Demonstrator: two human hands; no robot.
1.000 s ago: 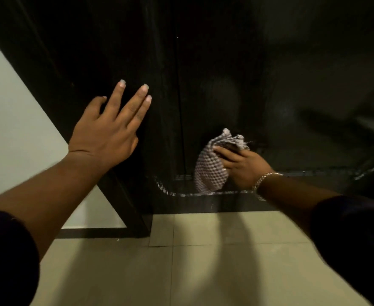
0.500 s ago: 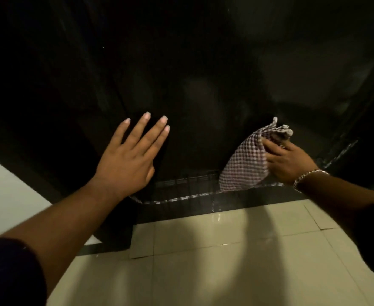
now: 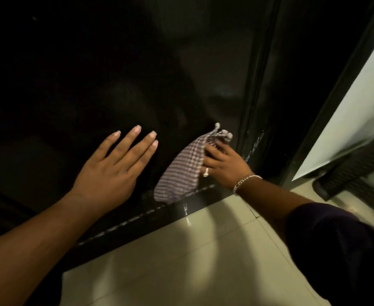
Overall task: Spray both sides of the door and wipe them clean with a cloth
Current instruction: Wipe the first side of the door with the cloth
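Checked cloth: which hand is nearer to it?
Right. The right hand grips the checked cloth and presses it to the door low down. The left hand lies flat on the door just left of the cloth, not touching it.

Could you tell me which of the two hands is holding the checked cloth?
The right hand, with ring and bracelet, grips the cloth; the left hand lies flat.

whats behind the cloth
The dark door is behind the cloth, which the right hand holds against it. The covered patch of door cannot be seen.
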